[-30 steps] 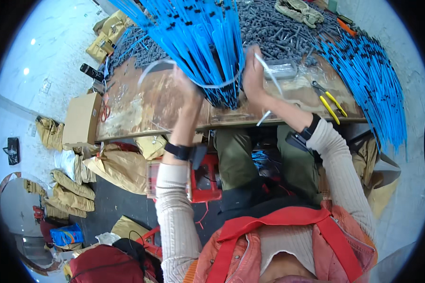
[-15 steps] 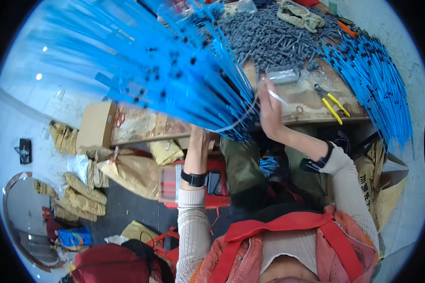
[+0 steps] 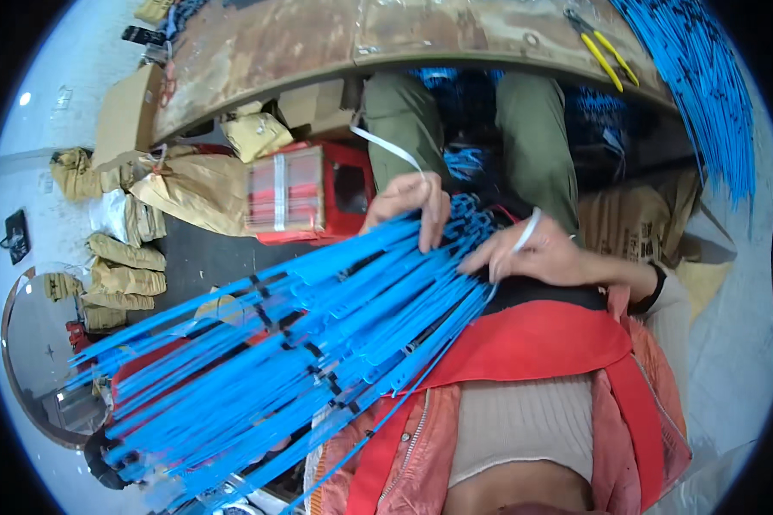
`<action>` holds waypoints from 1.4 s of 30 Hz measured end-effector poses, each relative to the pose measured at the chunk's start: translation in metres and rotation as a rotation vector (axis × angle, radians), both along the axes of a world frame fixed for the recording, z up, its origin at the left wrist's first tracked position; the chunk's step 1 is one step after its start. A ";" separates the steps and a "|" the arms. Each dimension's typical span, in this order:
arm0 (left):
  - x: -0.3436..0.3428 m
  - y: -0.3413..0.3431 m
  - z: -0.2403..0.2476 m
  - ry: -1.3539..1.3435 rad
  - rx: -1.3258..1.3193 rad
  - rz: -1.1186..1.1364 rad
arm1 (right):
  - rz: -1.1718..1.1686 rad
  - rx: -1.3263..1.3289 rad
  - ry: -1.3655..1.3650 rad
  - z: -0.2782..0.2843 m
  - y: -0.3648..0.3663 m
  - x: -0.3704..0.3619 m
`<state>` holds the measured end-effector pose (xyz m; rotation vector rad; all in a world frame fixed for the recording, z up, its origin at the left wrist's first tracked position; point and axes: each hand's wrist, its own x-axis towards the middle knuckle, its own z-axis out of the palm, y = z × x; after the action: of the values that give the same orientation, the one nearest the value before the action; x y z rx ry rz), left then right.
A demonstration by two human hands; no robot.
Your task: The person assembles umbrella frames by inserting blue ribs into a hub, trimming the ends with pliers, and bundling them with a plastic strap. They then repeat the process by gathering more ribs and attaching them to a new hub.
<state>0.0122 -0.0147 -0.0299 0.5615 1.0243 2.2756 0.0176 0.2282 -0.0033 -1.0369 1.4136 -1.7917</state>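
Note:
A thick bundle of long thin blue rods with black bands [image 3: 343, 330] lies slantwise over my lap, its gathered end between my hands and its loose ends fanning to the lower left. My left hand [image 3: 410, 206] is closed at the upper side of the gathered end. One end of a white strap [image 3: 386, 144] sticks up from its fingers. On the other side, my right hand [image 3: 537, 253] has its fingers curled round the strap's other end, slightly blurred. The bundle hides how the strap passes round it.
Ahead stands a worn wooden table [image 3: 283, 43] with yellow-handled pliers [image 3: 605, 56] on it. More blue rods [image 3: 704, 94] hang over its right edge. A red crate [image 3: 343, 193], a cardboard box [image 3: 129, 120] and several brown paper sacks [image 3: 193, 189] stand at the left.
The bundle has come down from above the table to my lap and swung to point lower left. Both hands have moved nearer to me, and my view has tipped downward.

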 end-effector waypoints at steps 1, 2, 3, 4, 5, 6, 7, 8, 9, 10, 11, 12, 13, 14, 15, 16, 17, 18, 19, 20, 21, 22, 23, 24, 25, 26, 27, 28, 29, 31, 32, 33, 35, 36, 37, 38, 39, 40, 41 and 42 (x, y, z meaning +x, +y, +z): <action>0.001 0.001 -0.002 -0.027 -0.007 0.004 | -0.010 0.013 -0.021 0.007 0.006 -0.001; 0.004 -0.005 0.013 -0.027 -0.038 0.045 | -0.020 0.006 0.186 0.025 0.000 -0.011; 0.010 -0.007 0.031 -0.018 -0.049 0.071 | -0.035 -0.009 0.396 0.042 -0.008 -0.021; 0.002 0.004 0.030 -0.164 -0.123 0.051 | -0.112 0.037 0.587 0.041 -0.006 -0.030; -0.006 0.014 0.027 -0.305 -0.206 0.023 | -0.151 0.084 0.579 0.036 -0.004 -0.039; -0.002 0.014 0.038 -0.436 -0.327 0.047 | -0.180 0.019 0.673 0.041 -0.013 -0.045; 0.000 0.012 0.041 -0.435 -0.337 0.043 | -0.210 -0.044 0.766 0.046 -0.021 -0.051; 0.003 0.007 0.039 -0.346 -0.329 -0.018 | -0.228 -0.110 0.857 0.048 -0.029 -0.058; 0.006 0.002 0.037 -0.259 -0.321 -0.079 | -0.224 -0.116 0.853 0.047 -0.035 -0.063; 0.008 -0.004 0.036 -0.174 -0.312 -0.140 | -0.191 0.037 0.790 0.044 -0.041 -0.068; 0.004 -0.002 0.037 -0.187 -0.300 -0.158 | -0.169 0.213 0.713 0.036 -0.041 -0.072; -0.001 -0.001 0.039 -0.216 -0.324 -0.204 | -0.143 0.386 0.629 0.028 -0.040 -0.076; -0.006 0.001 0.043 -0.245 -0.347 -0.250 | -0.148 0.402 0.609 0.021 -0.039 -0.080; -0.009 0.003 0.041 -0.275 -0.370 -0.297 | -0.147 0.382 0.592 0.014 -0.037 -0.084; -0.005 -0.004 0.045 -0.285 -0.382 -0.271 | -0.120 0.322 0.596 0.017 -0.045 -0.089; 0.001 -0.009 0.046 -0.285 -0.385 -0.210 | -0.094 0.262 0.598 0.019 -0.053 -0.091; -0.003 -0.009 0.039 -0.280 -0.369 -0.191 | -0.104 0.275 0.586 0.014 -0.052 -0.092; -0.007 -0.007 0.033 -0.276 -0.353 -0.172 | -0.164 0.202 0.590 0.007 -0.051 -0.091; -0.012 -0.006 0.028 -0.283 -0.346 -0.190 | -0.226 0.131 0.594 0.000 -0.050 -0.089; -0.017 -0.005 0.022 -0.273 -0.364 -0.196 | -0.290 0.062 0.598 -0.005 -0.046 -0.087; -0.023 -0.002 0.017 -0.262 -0.380 -0.205 | -0.305 0.081 0.588 -0.006 -0.036 -0.086; -0.026 -0.004 0.017 -0.255 -0.411 -0.186 | -0.180 0.211 0.306 -0.002 -0.025 -0.087; -0.028 -0.003 0.013 -0.265 -0.414 -0.185 | -0.052 0.338 0.023 0.002 -0.010 -0.088; -0.019 -0.010 0.031 -0.145 -0.439 -0.018 | 0.116 0.424 -0.226 0.021 -0.009 -0.087; -0.024 -0.005 0.010 -0.039 -0.401 0.077 | 0.141 0.450 -0.247 0.017 0.002 -0.079; -0.030 0.000 -0.011 0.063 -0.360 0.174 | 0.167 0.475 -0.269 0.015 0.011 -0.069; -0.034 0.002 -0.023 0.054 -0.366 0.176 | 0.232 0.497 -0.267 0.021 0.018 -0.065; -0.040 0.004 -0.040 0.160 -0.190 0.198 | 0.299 0.519 -0.265 0.026 0.022 -0.065; -0.034 -0.009 -0.034 0.290 -0.065 0.261 | 0.354 0.477 -0.234 0.038 0.014 -0.066; -0.037 -0.004 -0.090 0.356 0.150 0.254 | 0.316 0.444 -0.135 0.021 0.017 -0.068; -0.031 -0.003 -0.103 0.251 0.122 0.327 | 0.312 0.414 -0.075 0.020 0.019 -0.068; -0.023 -0.003 -0.116 0.148 0.090 0.403 | 0.322 0.410 -0.092 0.016 0.018 -0.069; -0.018 -0.005 -0.135 0.054 0.051 0.493 | 0.237 0.444 -0.001 0.004 0.006 -0.072; -0.016 -0.008 -0.143 -0.105 0.248 0.467 | 0.193 0.456 0.051 -0.001 -0.002 -0.073; -0.011 -0.010 -0.150 -0.266 0.451 0.430 | 0.202 0.456 0.052 -0.007 -0.012 -0.068; -0.009 -0.012 -0.152 -0.418 0.654 0.394 | 0.171 0.385 0.011 -0.016 -0.024 -0.063; -0.013 -0.008 -0.135 -0.421 0.660 0.390 | 0.124 0.325 -0.037 -0.028 -0.031 -0.061; -0.007 -0.010 -0.110 -0.441 0.179 0.463 | 0.121 0.330 -0.035 -0.035 -0.037 -0.062; 0.000 -0.011 -0.076 -0.443 -0.307 0.520 | -0.070 0.331 -0.066 -0.039 -0.046 -0.061; 0.006 -0.013 -0.056 -0.423 -0.801 0.577 | -0.248 0.319 -0.088 -0.041 -0.055 -0.060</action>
<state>0.0186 -0.0281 -0.0859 -0.5853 1.8587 2.0093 -0.0424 0.1731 -0.0447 -0.6339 1.7630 -1.6799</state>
